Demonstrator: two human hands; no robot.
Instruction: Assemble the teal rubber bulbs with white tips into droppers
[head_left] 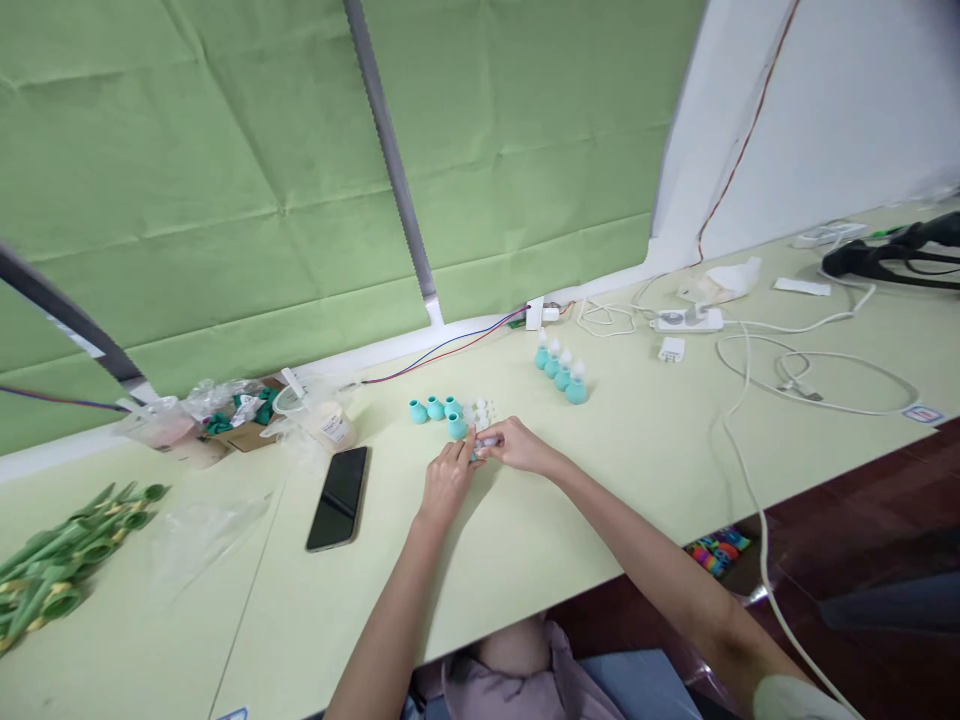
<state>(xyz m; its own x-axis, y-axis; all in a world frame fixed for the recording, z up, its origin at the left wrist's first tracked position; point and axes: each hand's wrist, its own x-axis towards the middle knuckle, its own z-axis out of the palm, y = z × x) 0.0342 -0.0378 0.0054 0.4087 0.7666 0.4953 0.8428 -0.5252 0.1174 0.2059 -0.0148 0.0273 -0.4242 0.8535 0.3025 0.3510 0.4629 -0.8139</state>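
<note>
My left hand [448, 480] is closed around a small teal bottle that mostly hides behind its fingers. Pinched in the fingertips of my right hand [519, 447] is a small whitish translucent piece, held against the bottle; its exact shape is too small to make out. Just beyond the hands stand several round teal bottles with uncovered necks, one of them an upright teal bottle [456, 426] close to my left fingers. Beside them lie small white pieces [481, 410]. Farther back to the right, a slanting row of teal bottles [575, 388] carries white pointed tops.
A black phone [337, 498] lies left of my hands. Behind it are a lidded plastic cup [335, 428] and a cardboard box [251, 433]. Green plastic stems [71, 560] pile at far left. A power strip [686, 320], charger [672, 349] and white cables occupy the right.
</note>
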